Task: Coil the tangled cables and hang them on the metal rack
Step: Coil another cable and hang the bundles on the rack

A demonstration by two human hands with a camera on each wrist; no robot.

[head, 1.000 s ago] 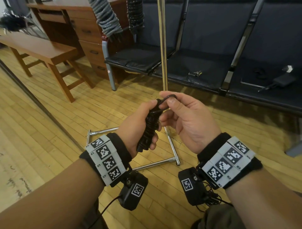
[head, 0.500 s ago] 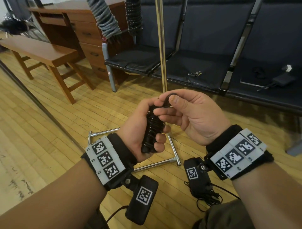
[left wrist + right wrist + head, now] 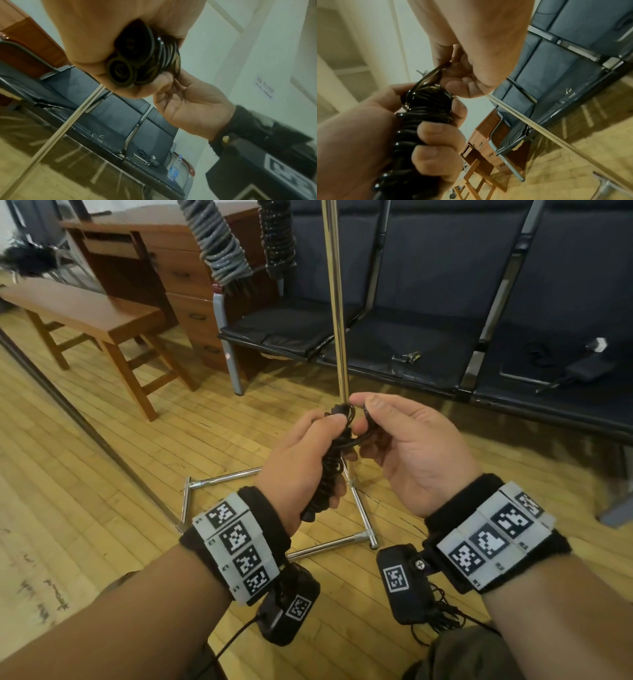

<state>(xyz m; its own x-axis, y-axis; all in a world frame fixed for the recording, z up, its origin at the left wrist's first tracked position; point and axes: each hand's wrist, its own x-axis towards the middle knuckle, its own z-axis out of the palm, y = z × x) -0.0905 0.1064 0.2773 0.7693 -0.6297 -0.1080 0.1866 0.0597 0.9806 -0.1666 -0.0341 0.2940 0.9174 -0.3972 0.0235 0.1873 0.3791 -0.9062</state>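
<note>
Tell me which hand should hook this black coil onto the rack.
Probably the right hand: it pinches the free end loop of the black coil; the left hand grips the body.

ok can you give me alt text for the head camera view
Two hands hold a coiled black cable at waist height: the left hand grips the bundle, and the right hand pinches a loose loop at its top. Behind them stands a metal rack with a grey coil and a black coil hanging, before dark seats.
</note>
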